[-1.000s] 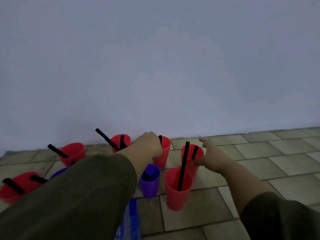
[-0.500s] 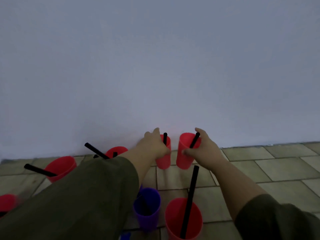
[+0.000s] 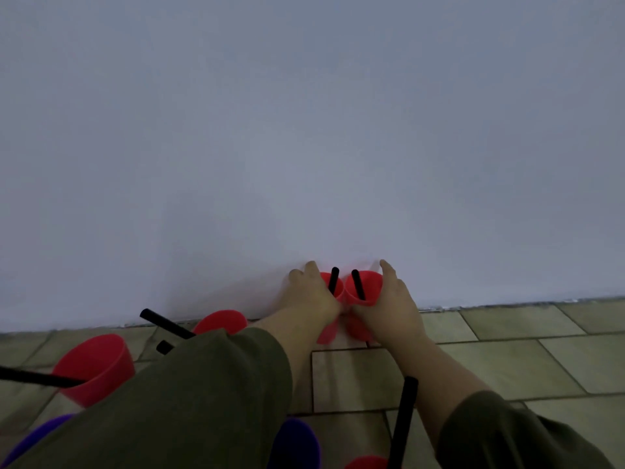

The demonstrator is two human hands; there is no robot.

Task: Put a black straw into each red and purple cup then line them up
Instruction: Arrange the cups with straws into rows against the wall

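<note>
Head view: left hand [image 3: 314, 296] wraps left cup [image 3: 327, 333], right hand [image 3: 389, 306] wraps right cup [image 3: 370, 286]; cups touching, on floor [image 3: 507, 350] by wall [image 3: 304, 130]. Likely light thin plastic, tippy with straws [image 3: 334, 282]; grip mid-side, gently.

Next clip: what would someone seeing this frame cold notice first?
Two hands meet at the foot of the pale wall. The left hand grips the left red cup and the right hand grips the right red cup, set side by side. A black straw stands in the first and another straw in the second. At lower left a third red cup holds a leaning straw, and a purple cup sits at the bottom edge.
</note>
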